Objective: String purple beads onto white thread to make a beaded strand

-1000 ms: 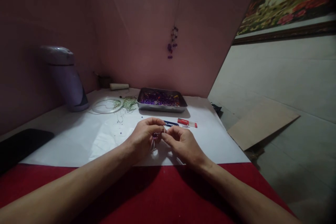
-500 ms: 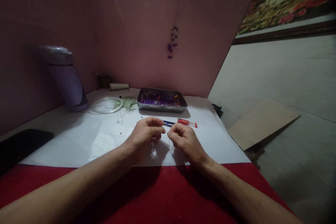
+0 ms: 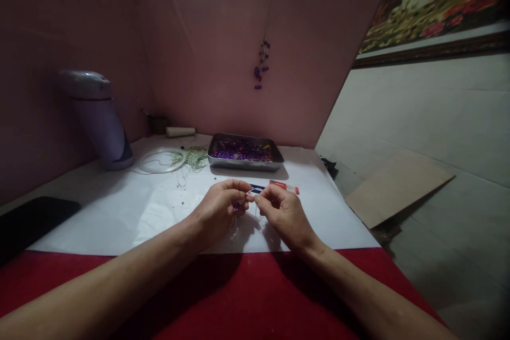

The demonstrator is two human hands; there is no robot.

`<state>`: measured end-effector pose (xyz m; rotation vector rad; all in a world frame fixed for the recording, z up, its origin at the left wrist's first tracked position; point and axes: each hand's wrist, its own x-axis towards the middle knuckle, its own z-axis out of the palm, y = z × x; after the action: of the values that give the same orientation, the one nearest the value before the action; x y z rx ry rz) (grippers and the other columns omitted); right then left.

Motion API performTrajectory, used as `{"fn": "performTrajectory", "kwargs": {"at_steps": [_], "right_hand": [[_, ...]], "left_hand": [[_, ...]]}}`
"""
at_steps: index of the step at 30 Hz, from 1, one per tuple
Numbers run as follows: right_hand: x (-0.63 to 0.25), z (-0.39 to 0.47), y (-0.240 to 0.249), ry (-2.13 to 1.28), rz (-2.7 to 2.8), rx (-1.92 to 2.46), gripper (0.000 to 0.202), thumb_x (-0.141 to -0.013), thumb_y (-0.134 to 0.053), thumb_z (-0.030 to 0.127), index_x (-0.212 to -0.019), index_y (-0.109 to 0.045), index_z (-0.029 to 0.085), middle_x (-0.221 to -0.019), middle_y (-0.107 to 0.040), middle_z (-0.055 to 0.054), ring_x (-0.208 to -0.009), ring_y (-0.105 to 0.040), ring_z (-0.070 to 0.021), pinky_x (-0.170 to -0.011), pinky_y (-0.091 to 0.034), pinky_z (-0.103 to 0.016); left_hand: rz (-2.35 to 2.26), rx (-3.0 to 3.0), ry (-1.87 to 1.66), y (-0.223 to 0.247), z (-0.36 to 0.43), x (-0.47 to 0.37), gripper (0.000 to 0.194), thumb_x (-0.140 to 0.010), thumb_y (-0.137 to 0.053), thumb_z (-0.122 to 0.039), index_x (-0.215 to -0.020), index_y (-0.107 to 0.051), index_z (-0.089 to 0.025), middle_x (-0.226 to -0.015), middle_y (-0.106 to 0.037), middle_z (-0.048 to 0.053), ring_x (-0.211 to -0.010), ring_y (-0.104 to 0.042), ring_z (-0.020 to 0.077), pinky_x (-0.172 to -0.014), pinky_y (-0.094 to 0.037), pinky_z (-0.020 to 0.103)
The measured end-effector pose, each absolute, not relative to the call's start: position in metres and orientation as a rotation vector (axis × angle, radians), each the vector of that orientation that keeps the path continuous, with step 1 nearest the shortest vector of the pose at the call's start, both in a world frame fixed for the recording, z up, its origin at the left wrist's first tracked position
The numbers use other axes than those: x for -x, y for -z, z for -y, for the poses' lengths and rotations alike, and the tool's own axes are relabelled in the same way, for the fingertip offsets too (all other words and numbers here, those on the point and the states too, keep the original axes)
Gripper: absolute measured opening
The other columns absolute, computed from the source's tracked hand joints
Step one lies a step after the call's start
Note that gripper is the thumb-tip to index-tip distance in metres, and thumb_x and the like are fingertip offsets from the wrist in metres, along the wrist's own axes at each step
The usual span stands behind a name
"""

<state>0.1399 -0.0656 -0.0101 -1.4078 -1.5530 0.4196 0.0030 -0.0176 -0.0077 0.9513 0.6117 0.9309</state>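
My left hand (image 3: 220, 203) is closed in a pinch on a thin pale cord (image 3: 255, 189), with small purple beads (image 3: 236, 205) showing under its fingers. Close on its right, my right hand (image 3: 281, 211) pinches the same cord, which arcs in a small loop between the two sets of fingertips. Loose ends dangle below both hands, over the white sheet (image 3: 319, 212). Just beyond the fingers lies a dark blue tool (image 3: 258, 187), partly covered, beside a red and clear packet (image 3: 283, 186). My fingers hide most of the beadwork.
Behind the hands stands a metal tray (image 3: 247, 163) of purple beads. Tangled green thread (image 3: 195, 158), a white ring-shaped coil (image 3: 163, 161) and a purple bottle (image 3: 101, 127) are at the left. A beaded strand (image 3: 261, 66) hangs before the pink back panel (image 3: 207, 64). A black phone-like object (image 3: 43, 218) lies front left.
My fingertips have come slightly closer together, and a loop of cord now shows between them. Purple beads have come into sight under my left hand.
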Motion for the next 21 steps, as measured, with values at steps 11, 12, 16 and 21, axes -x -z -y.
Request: {"fn": "performTrajectory", "kwargs": {"at_steps": [11, 12, 16, 21], "right_hand": [[-0.1417, 0.0624, 0.0143, -0.443, 1.581, 1.289, 0.021, -0.085, -0.049, 0.029, -0.069, -0.053, 0.017, -0.064, -0.056, 0.000, -0.059, -0.050, -0.0118, -0.055, -0.038, -0.023], [-0.1417, 0.0622, 0.0149, -0.447, 1.578, 1.281, 0.020, -0.085, -0.049, 0.028, -0.069, -0.053, 0.017, -0.064, -0.055, 0.001, -0.059, -0.050, -0.0117, -0.055, -0.038, -0.023], [-0.1417, 0.0629, 0.0155, -0.448, 1.596, 1.269, 0.019, -0.085, -0.050, 0.027, -0.069, -0.052, 0.017, -0.063, -0.053, 0.002, -0.058, -0.047, -0.0111, -0.054, -0.036, -0.023], [-0.1402, 0.0635, 0.0148, -0.426, 1.593, 1.286, 0.020, -0.086, -0.048, 0.028, -0.069, -0.051, 0.017, -0.063, -0.052, 0.002, -0.058, -0.047, -0.0114, -0.054, -0.035, -0.023]], "left_hand": [[-0.600, -1.135, -0.929, 0.0052, 0.0209, -0.0037, 0.016, -0.063, -0.055, -0.005, -0.078, -0.058, -0.011, -0.068, -0.060, 0.004, -0.053, -0.046, 0.0075, -0.049, -0.029, 0.021], [-0.600, -1.149, -0.924, 0.0054, 0.0205, -0.0036, 0.015, -0.064, -0.056, -0.006, -0.078, -0.059, -0.011, -0.068, -0.059, 0.004, -0.053, -0.046, 0.0073, -0.048, -0.029, 0.021], [-0.634, -1.205, -0.936, 0.0045, 0.0214, -0.0030, 0.015, -0.064, -0.060, -0.009, -0.079, -0.058, -0.012, -0.063, -0.056, -0.001, -0.050, -0.042, 0.0054, -0.047, -0.027, 0.020], [-0.645, -1.229, -0.890, -0.0006, 0.0263, -0.0036, 0.017, -0.061, -0.061, -0.007, -0.077, -0.056, -0.012, -0.059, -0.053, -0.003, -0.046, -0.041, 0.0052, -0.045, -0.027, 0.020]]}}
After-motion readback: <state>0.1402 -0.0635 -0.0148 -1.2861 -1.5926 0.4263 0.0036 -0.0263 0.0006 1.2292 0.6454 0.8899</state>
